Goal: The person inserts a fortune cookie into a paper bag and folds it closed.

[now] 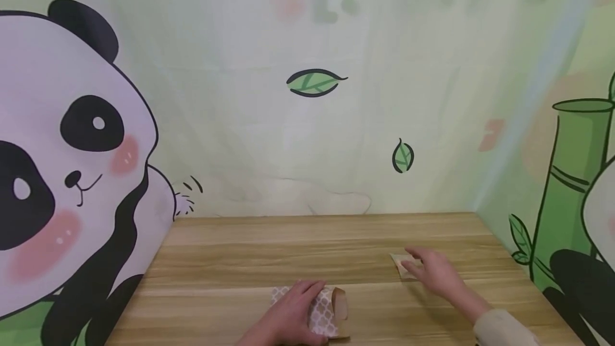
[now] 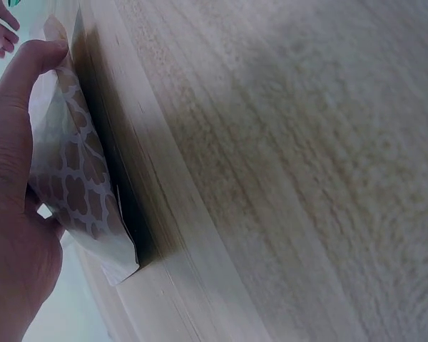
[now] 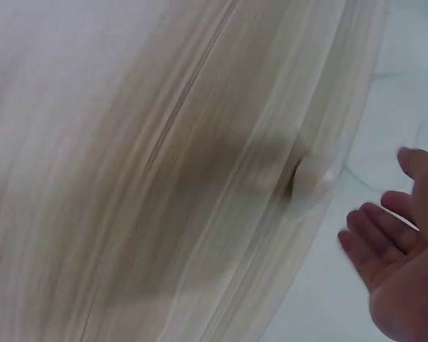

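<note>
The left hand [image 1: 295,316], half-curled, grips a lattice-printed paper bag [image 1: 324,316]; at its two o'clock, the right hand [image 1: 438,274], loosely spread, holds nothing beside a pale, angular packet [image 3: 316,185].

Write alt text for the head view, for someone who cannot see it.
A left hand grips a patterned packet at a wood-grain table while the right hand is beside a small pale item. Behind, a green backdrop shows a cartoon panda, leaves and bamboo.
</note>
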Demonstrator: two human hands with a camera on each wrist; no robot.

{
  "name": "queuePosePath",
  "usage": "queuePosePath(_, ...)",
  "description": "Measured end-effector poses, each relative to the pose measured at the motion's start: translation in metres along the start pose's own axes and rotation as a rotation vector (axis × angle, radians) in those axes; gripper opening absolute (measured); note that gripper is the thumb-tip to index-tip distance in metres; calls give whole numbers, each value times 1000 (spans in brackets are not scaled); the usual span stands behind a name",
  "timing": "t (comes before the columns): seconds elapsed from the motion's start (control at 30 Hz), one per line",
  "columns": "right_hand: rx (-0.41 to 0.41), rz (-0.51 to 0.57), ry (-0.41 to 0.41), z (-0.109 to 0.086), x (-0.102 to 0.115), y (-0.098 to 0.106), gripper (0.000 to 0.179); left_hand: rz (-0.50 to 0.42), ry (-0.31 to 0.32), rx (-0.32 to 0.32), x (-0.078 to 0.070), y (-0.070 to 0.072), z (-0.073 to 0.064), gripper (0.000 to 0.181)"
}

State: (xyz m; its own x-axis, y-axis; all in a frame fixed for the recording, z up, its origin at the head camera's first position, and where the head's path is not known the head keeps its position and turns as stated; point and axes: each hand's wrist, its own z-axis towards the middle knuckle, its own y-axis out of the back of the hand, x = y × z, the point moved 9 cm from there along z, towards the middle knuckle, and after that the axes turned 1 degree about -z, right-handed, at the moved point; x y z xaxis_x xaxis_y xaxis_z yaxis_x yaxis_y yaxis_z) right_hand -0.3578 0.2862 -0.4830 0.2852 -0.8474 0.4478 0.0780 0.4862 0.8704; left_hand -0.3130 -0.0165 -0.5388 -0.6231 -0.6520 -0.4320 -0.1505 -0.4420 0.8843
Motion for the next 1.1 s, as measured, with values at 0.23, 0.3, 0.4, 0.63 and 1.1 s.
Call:
queuePosePath(0.23,80,-189,66,2,-8,-27,50,-4,3,25,-1,-2,0,111)
queuePosePath(0.3,66,-199,90,-1,-9,-32,48,-3,6,33,-1,-3,0,111)
queuePosePath(0.4,24,-186,137,-6,-7,-36,47,3,8,33,-2,-3,1,111)
queuePosePath(0.63,-17,-124,157,-28,4,-43,52,28,-4,26,-3,-4,1,110)
queuePosePath(1.1,113,-148,212,-65,40,-64,65,20,-2,12,-1,1,-1,111)
